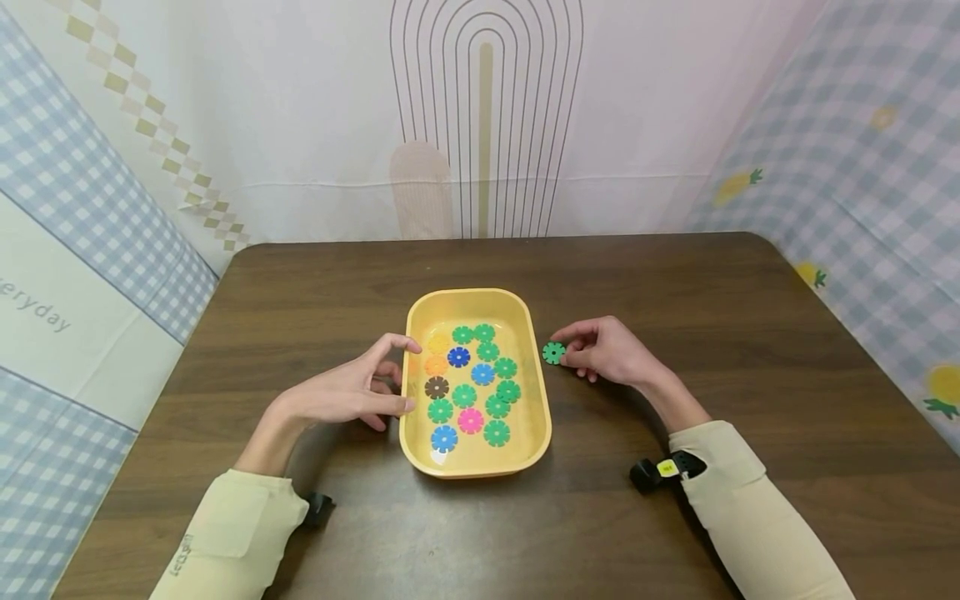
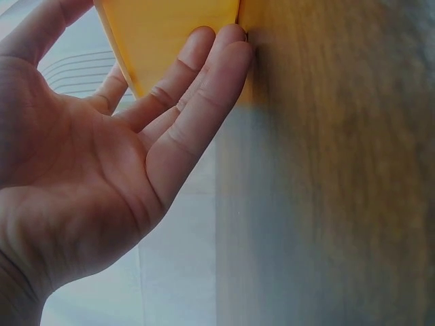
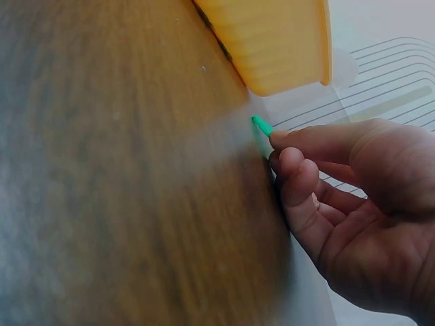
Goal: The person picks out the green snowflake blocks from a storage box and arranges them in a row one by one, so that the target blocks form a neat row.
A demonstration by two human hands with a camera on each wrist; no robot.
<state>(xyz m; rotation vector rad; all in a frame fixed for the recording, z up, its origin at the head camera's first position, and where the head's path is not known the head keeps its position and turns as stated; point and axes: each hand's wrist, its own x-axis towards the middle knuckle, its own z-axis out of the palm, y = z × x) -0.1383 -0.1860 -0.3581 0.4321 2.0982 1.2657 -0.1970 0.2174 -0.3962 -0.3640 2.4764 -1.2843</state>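
A yellow plastic tray (image 1: 476, 467) holds several flat, notched plastic discs. Most are green, like the disc (image 1: 497, 432); others are blue, orange, yellow, brown and a pink disc (image 1: 470, 421). My left hand (image 1: 341, 390) grips the tray's left side, thumb and index tips over the rim. In the left wrist view, the other fingers (image 2: 204, 102) lie against the outer wall (image 2: 170, 27). Right of the tray, my right hand (image 1: 611, 352) pinches a green notched disc (image 1: 553, 353) between thumb and fingers, beside the outer wall. The right wrist view shows this disc (image 3: 261, 125) edge-on.
The tray stands on a dark brown wooden table (image 1: 330, 292). A patterned cloth (image 1: 315, 117) hangs behind the table, with checked cloth on both sides. Black wrist cameras are strapped near the cuffs, such as the right camera (image 1: 647, 475).
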